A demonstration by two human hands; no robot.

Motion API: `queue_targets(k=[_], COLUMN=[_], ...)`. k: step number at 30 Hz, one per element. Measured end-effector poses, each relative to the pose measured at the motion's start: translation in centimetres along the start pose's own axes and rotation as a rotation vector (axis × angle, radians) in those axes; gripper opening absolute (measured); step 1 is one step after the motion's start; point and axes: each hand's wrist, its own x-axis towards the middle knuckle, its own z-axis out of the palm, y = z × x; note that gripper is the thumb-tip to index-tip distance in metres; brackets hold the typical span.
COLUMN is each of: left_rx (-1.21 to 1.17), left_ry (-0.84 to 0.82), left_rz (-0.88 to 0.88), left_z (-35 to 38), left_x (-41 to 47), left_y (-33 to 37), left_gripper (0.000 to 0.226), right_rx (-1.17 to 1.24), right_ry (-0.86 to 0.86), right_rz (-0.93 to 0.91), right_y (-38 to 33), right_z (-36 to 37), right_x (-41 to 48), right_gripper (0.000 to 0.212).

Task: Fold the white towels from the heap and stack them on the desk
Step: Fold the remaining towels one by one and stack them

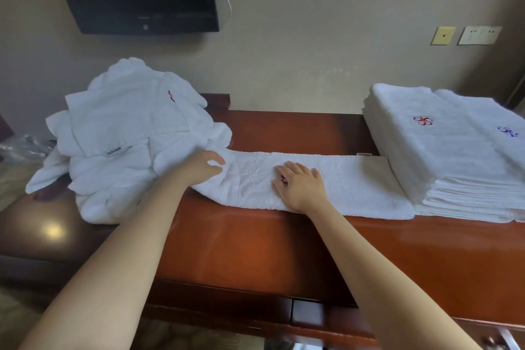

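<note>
A red-brown wooden desk point(255, 250) runs across in front of you. Just left of your left fingers sits the heap point(127, 136) of loose white towels, crumpled and slumped, and its near edge touches that hand. Well to the right of your right fingers stands the stack point(443, 150) of folded towels, square-edged, with small stitched flower marks on top.

Between heap and stack lies one towel point(355, 187), folded into a long narrow strip and flat on the desk. Its right end reaches the foot of the stack. Its left end runs up against the heap.

Your left hand point(200, 169) is at the strip's left end, fingers curled, with thumb and forefinger pinching the cloth. Your right hand point(299, 186) lies palm down on the middle of the strip. Its fingers are straight and a little spread, pressing the cloth and grasping nothing.

You appear to be mid-fold: the lengthwise fold looks done and the crosswise folds look not yet made. The next move probably calls for lifting the end under your left fingers and carrying it rightward over your right fingers to meet the far end, with the edges matched. Your right hand would pin the crease or slide clear. Watch that the pinched end does not drag the heap along.
</note>
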Motion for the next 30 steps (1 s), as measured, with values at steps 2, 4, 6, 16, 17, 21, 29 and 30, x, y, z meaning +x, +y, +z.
queue_targets(k=[2, 4, 6, 16, 17, 21, 29, 30], left_rx=[0.091, 0.231, 0.314, 0.563, 0.561, 0.531, 0.389, 0.382], left_ry=[0.038, 0.048, 0.071, 0.017, 0.018, 0.056, 0.06, 0.071], left_rz=[0.024, 0.086, 0.155, 0.129, 0.111, 0.053, -0.006, -0.007], left_z=[-0.2, -0.1, 0.6, 8.0, 8.8, 10.1, 6.5, 6.3], left_x=[-0.1, -0.4, -0.6, 0.1, 0.2, 0.3, -1.7, -2.0], left_y=[2.7, 6.1, 9.4, 17.0, 16.8, 15.6, 9.8, 9.5], left_gripper=[0.021, 0.025, 0.037, 0.04, 0.047, 0.047, 0.049, 0.05], right_rx=[0.008, 0.086, 0.287, 0.103, 0.086, 0.096, 0.26, 0.3], right_ry=[0.009, 0.022, 0.031, 0.064, 0.036, 0.044, -0.019, -0.065], right_rz=[0.003, 0.002, 0.023, 0.257, 0.247, 0.233, 0.21, 0.2], right_y=[-0.2, -0.2, 0.5, 11.5, 11.9, 12.1, 13.0, 12.8], right_z=[-0.1, -0.5, -1.5, -5.7, -5.5, -5.2, -6.2, -6.4], right_x=[-0.1, -0.3, -0.7, -5.2, -5.5, -5.7, -5.6, -5.5], right_gripper=[0.049, 0.046, 0.045, 0.04, 0.039, 0.039, 0.05, 0.055])
